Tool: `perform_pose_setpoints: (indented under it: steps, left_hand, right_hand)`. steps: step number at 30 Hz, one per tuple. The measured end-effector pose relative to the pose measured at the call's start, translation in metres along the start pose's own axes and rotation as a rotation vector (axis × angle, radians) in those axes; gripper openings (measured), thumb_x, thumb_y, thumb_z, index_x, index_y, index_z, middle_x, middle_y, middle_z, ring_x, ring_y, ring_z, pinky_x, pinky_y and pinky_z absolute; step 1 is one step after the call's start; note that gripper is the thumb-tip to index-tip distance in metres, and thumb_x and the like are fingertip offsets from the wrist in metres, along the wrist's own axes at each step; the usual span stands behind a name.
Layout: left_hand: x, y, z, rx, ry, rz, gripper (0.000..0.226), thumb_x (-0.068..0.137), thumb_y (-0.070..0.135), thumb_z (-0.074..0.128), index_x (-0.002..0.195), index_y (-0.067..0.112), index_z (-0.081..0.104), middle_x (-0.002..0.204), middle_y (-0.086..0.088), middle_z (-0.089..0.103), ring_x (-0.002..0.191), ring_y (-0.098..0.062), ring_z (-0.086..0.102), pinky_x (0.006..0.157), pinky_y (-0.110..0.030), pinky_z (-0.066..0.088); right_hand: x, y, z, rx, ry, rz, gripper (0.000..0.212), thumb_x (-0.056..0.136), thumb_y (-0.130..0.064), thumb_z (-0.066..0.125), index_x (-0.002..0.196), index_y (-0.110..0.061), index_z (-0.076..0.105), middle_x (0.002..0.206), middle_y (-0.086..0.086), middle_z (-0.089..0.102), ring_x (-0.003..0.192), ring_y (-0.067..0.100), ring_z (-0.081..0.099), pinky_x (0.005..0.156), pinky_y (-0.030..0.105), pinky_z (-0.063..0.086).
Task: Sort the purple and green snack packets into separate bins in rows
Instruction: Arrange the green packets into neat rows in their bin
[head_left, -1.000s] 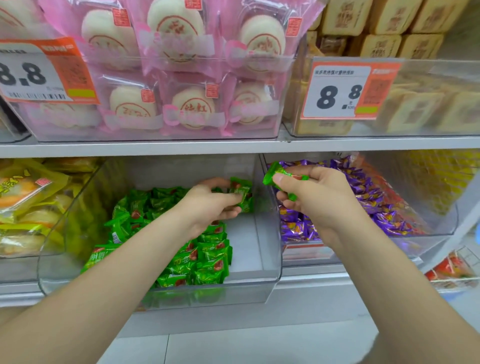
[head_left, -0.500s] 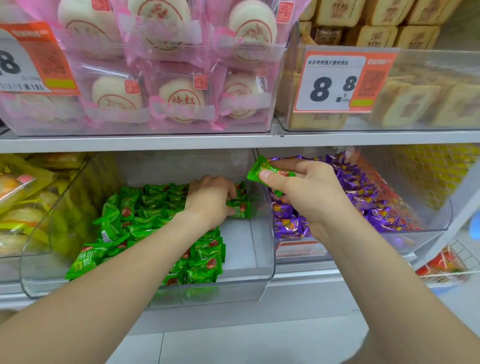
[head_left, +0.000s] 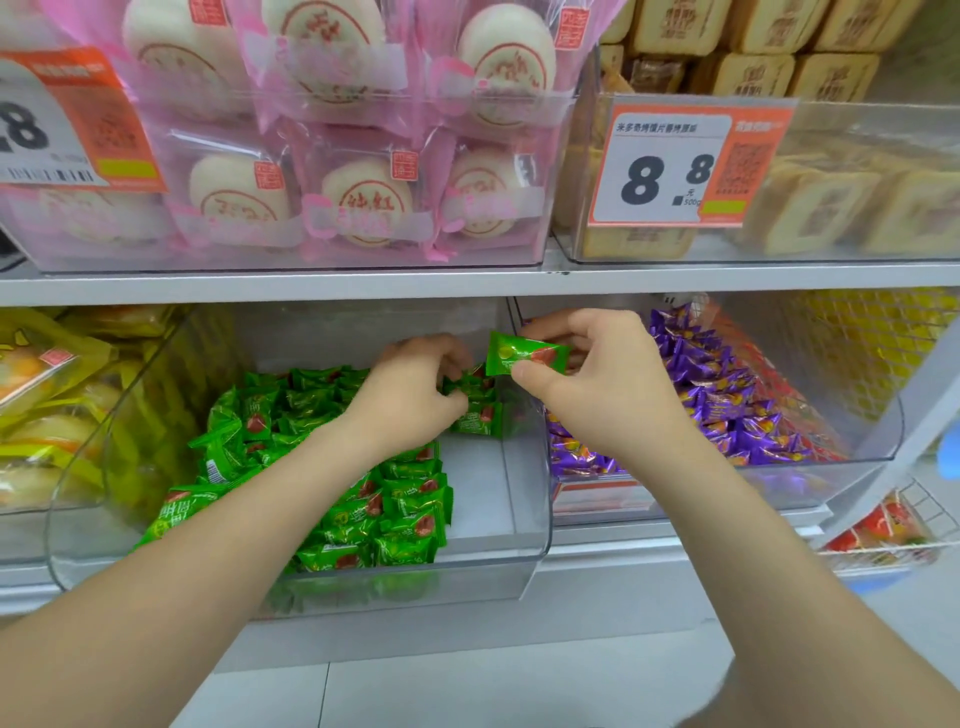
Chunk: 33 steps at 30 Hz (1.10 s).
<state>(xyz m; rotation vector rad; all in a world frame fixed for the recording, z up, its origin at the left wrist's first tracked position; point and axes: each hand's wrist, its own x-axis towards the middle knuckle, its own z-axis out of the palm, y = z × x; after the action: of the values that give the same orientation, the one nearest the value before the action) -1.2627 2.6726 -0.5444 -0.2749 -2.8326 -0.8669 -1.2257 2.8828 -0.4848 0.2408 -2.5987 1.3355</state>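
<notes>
Head view: right hand (head_left: 608, 395) fingers pinch a green packet (head_left: 524, 356) above the wall btwn bins; left hand (head_left: 415, 395) fingers curl on green packets (head_left: 470, 387) at green bin (head_left: 537, 525) rear. Est. mostly sorted: purple packets (head_left: 727, 405) in purple bin (head_left: 883, 436), green rows unfinished at right.

grips (head_left: 415, 395) (head_left: 602, 395): 2 | price tags (head_left: 691, 161) (head_left: 67, 124): 2 | green-packet bin (head_left: 530, 493): 1 | purple-packet bin (head_left: 753, 483): 1

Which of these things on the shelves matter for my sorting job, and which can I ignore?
Job: right hand pinching a green packet; left hand gripping packets of the green pile in its clear bin; purple packets in the next bin.
Ignore: pink-wrapped cakes, price tag, yellow packs, brown pastries.
</notes>
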Motion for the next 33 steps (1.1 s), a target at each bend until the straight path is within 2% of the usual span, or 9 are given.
perform_pose_setpoints:
  steps: [4,6,8,13,18,22,25,29,33]
  left_hand:
    - [-0.025,0.023,-0.037,-0.378,-0.083,0.178,0.051,0.082,0.022,0.079,0.129,0.036,0.065,0.112,0.008,0.072,0.1,-0.013,0.07,0.084,-0.033,0.059]
    - [-0.034,0.031,-0.049,-0.398,-0.109,0.23,0.044,0.086,0.02,0.086,0.127,0.03,0.071,0.103,0.009,0.076,0.09,-0.012,0.072,0.081,-0.033,0.06]
    - [-0.038,0.032,-0.055,-0.358,-0.096,0.216,0.035,0.086,0.024,0.087,0.119,0.028,0.076,0.088,0.016,0.077,0.077,-0.006,0.071,0.074,-0.028,0.058]
    - [-0.028,0.01,-0.052,-0.101,-0.047,0.034,0.018,0.083,0.038,0.085,0.098,0.04,0.076,0.089,0.022,0.074,0.075,0.0,0.067,0.079,-0.026,0.053]
    - [-0.017,0.005,-0.024,0.044,-0.155,-0.038,0.03,0.082,0.035,0.085,0.111,0.034,0.076,0.107,0.012,0.07,0.081,0.004,0.061,0.078,-0.023,0.047]
    - [-0.007,0.004,0.003,0.135,-0.189,-0.025,0.033,0.083,0.041,0.085,0.114,0.034,0.075,0.112,0.009,0.066,0.105,-0.017,0.065,0.093,-0.033,0.052]
    - [-0.005,0.003,0.016,0.252,-0.157,-0.022,0.028,0.084,0.044,0.081,0.111,0.04,0.074,0.117,0.01,0.066,0.12,-0.022,0.055,0.108,-0.047,0.042]
    - [-0.006,0.001,0.024,0.317,-0.123,-0.034,0.028,0.08,0.033,0.081,0.103,0.037,0.067,0.091,0.017,0.057,0.107,-0.019,0.054,0.103,-0.042,0.035]
    - [-0.006,0.0,0.027,0.381,-0.086,-0.039,0.026,0.077,0.033,0.081,0.092,0.037,0.06,0.092,0.015,0.057,0.104,-0.019,0.053,0.095,-0.04,0.034]
  right_hand:
    - [-0.005,-0.008,-0.001,-0.12,-0.028,-0.175,0.029,0.079,-0.028,0.089,0.106,-0.032,0.08,0.082,-0.022,0.071,0.068,-0.007,0.061,0.071,0.012,0.047]
    - [-0.005,-0.01,0.001,-0.061,-0.04,-0.164,0.038,0.075,-0.028,0.093,0.109,-0.029,0.079,0.086,-0.017,0.075,0.074,-0.004,0.067,0.072,0.016,0.055]
    - [-0.007,-0.011,0.003,-0.041,-0.081,-0.153,0.039,0.076,-0.024,0.093,0.111,-0.025,0.078,0.089,-0.012,0.077,0.076,0.001,0.071,0.075,0.024,0.061]
    - [-0.006,-0.008,0.004,0.035,0.015,-0.094,0.02,0.087,-0.013,0.074,0.105,-0.018,0.077,0.087,-0.009,0.077,0.078,0.004,0.074,0.08,0.034,0.064]
    - [0.001,-0.001,-0.002,0.072,0.101,0.048,0.02,0.079,-0.029,0.065,0.09,-0.016,0.076,0.077,-0.004,0.078,0.079,0.014,0.074,0.083,0.047,0.062]
    - [0.003,0.002,-0.003,0.084,0.1,0.07,0.012,0.084,-0.023,0.068,0.092,-0.019,0.077,0.08,-0.005,0.078,0.082,0.013,0.074,0.085,0.046,0.061]
    - [0.005,0.004,-0.002,0.085,0.082,0.063,0.015,0.083,-0.025,0.067,0.094,-0.02,0.077,0.081,-0.005,0.078,0.083,0.013,0.074,0.085,0.046,0.062]
    - [0.006,0.004,-0.002,0.085,0.076,0.048,0.014,0.086,-0.023,0.069,0.097,-0.022,0.078,0.084,-0.007,0.078,0.084,0.01,0.074,0.088,0.043,0.061]
    - [0.005,0.002,-0.001,0.08,0.066,0.039,0.014,0.087,-0.019,0.068,0.096,-0.021,0.078,0.081,-0.006,0.078,0.081,0.009,0.074,0.087,0.041,0.062]
